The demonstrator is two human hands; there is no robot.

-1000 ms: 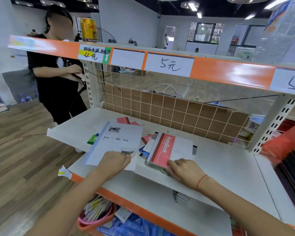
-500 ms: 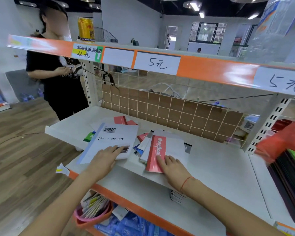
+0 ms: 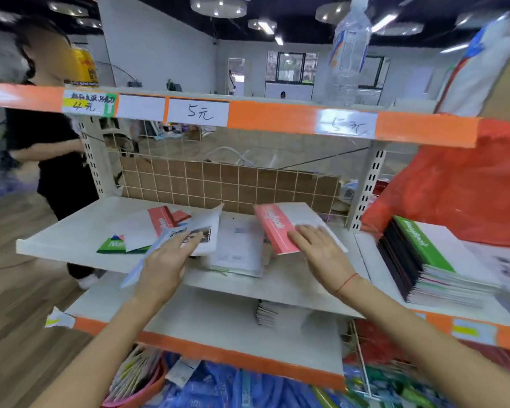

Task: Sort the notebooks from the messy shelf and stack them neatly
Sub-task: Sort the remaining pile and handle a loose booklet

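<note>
The straight fingers of the right hand were laid flat on the red notebook, which was pressed against the white shelf near the back grid; nothing was curled round it. The fingers of the left hand were stretched over the white notebook, whose cover was seen tilted up off the pile; whether the thumb was hooked under it could not be told. Between the two hands a pale notebook was left flat and blurred. To the left, a second red notebook and a green notebook were spread loosely with loose white sheets. On the next shelf section to the right a neat stack was seen, topped by a green-spined cover, in front of a red bag. A bottle was stood on the top shelf, above the price labels.
</note>
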